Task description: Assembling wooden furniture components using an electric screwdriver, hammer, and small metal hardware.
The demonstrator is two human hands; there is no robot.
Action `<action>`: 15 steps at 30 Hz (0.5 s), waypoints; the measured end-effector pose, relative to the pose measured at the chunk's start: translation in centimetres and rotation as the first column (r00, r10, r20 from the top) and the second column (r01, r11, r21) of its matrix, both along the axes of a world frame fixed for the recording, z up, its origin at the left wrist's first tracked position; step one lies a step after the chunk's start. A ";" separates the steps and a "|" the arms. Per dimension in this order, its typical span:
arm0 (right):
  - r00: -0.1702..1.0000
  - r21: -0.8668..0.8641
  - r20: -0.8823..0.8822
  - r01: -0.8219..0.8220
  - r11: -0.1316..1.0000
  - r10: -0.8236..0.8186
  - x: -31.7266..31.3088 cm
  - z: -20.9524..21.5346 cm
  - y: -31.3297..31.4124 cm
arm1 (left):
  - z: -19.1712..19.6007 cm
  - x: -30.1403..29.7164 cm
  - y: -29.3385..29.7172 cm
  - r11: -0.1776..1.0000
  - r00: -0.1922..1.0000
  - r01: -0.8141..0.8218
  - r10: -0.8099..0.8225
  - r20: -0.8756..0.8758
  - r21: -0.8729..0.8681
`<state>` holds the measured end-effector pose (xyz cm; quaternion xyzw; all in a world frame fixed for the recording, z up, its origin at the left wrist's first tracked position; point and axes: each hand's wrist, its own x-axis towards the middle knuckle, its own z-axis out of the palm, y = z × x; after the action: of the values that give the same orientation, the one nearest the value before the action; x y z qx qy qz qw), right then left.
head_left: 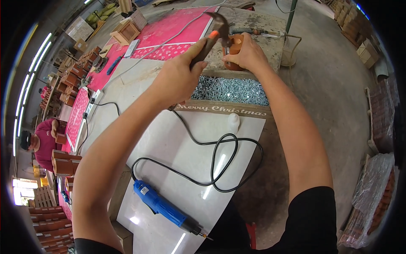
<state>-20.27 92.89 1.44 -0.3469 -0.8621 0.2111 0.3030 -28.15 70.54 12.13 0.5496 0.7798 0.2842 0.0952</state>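
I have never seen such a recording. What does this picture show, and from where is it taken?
There is no machine: a person works with two bare hands. A wide camera on the person's head looks down, so straight edges appear bent. The left hand holds a hammer; the right hand holds a small orange-brown piece. Nearer the person is a wooden tray filled with silver screws. On the pale surface are a corded blue power tool and a white bottle-like object.

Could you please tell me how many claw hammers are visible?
1: a dark-handled metal claw hammer, in the left hand, near the orange-brown object in the right hand. Others may be hidden elsewhere.
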 end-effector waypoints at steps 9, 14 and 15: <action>0.997 -0.100 0.061 -0.039 0.994 0.046 -0.1 0.3 0.2 | 1.3 1.4 1.1 1.000 0.999 -0.013 0.014 0.030 -0.028; 1.000 -0.041 0.007 -0.003 0.999 0.003 0.0 -0.2 0.2 | 4.6 2.4 1.5 0.970 0.999 0.028 -0.021 -0.031 0.240; 1.000 -0.057 0.030 0.011 0.998 -0.009 0.1 -0.3 0.3 | 6.3 3.6 0.7 0.979 0.997 0.022 -0.005 -0.083 0.202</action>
<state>-20.17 93.14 1.16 -0.3626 -0.8584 0.2290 0.2814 -24.52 71.28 18.40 0.5730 0.7463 0.3385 0.0086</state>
